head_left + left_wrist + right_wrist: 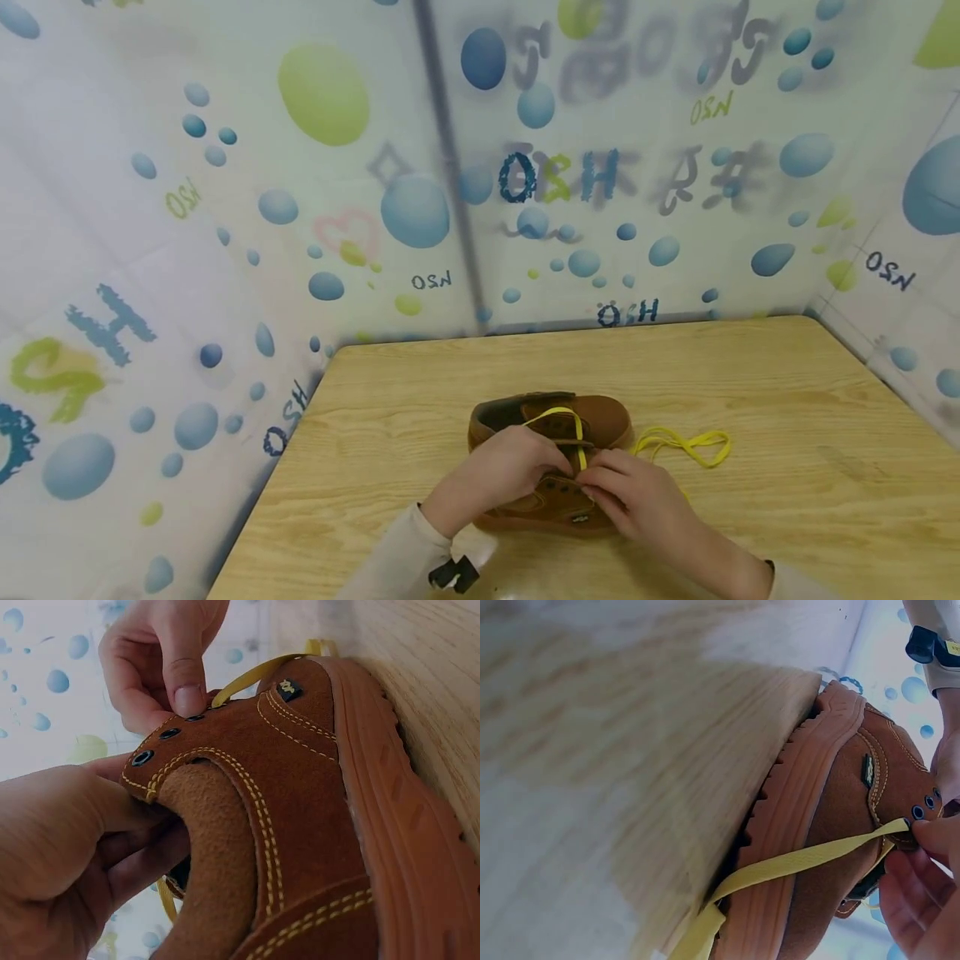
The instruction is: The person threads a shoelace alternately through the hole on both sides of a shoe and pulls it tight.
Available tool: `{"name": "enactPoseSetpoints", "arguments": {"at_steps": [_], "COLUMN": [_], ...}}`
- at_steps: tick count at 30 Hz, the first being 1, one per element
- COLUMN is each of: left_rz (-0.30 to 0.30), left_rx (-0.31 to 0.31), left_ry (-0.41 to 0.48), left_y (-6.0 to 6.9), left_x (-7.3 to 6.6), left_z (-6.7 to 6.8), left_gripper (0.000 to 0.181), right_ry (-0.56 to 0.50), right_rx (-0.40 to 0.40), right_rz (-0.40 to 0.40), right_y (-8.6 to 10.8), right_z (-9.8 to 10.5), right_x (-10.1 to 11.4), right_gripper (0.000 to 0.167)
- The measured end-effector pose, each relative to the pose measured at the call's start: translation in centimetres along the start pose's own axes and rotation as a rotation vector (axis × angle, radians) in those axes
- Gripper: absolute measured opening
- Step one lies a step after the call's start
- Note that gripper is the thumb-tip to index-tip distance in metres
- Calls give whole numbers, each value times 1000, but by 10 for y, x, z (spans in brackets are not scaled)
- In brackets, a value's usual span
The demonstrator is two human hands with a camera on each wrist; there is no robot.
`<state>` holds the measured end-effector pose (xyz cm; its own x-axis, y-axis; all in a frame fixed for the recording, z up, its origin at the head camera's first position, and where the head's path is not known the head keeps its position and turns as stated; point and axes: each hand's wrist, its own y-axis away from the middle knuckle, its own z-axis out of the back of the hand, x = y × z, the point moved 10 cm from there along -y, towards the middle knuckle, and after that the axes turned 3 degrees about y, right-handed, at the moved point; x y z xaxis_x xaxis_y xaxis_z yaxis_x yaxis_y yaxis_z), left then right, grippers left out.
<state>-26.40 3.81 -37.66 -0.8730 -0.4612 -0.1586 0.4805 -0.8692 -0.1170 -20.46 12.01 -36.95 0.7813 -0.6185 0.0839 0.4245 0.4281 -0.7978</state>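
Observation:
A brown suede shoe (517, 521) lies on the table with its toe to the right, yellow lace (581, 429) across its opening. In the left wrist view, my left hand (56, 847) holds the eyelet flap (176, 750) by its upper end, fingers inside the shoe opening. My right hand (161, 664) pinches the same flap at an eyelet where the lace enters. The right wrist view shows the lace (802, 861) running from that eyelet over the sole, with the right thumb and fingers (926, 900) beside it.
A loose loop of yellow lace (708, 439) lies on the wooden table (787, 392) to the right of the shoe. Behind and to the left hang white sheets (360, 192) printed with blue and green drops. A black strap (453, 575) is at the left wrist.

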Motion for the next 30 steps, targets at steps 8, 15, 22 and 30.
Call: {"name": "enactPoseSetpoints", "arguments": {"at_steps": [8,15,22,30], "left_rz": [-20,-30,-36,18], "left_rx": [2,7,9,47], "left_ry": [130,90,187,368], "left_y": [-1,-3,-4,-2], "left_x": [3,2,4,7], "left_z": [-1,-2,-3,-6], "left_gripper": [26,26,29,26], "right_ry": [-34,-62,-90,-122], "right_rx": [7,23,55,77], "right_rz": [-44,-101,-170,-218], "right_y": [3,5,5,5], "right_z": [-1,-4,-7,-10], "right_x": [-3,-8,-14,-18], "right_gripper": [26,13,35,34]}}
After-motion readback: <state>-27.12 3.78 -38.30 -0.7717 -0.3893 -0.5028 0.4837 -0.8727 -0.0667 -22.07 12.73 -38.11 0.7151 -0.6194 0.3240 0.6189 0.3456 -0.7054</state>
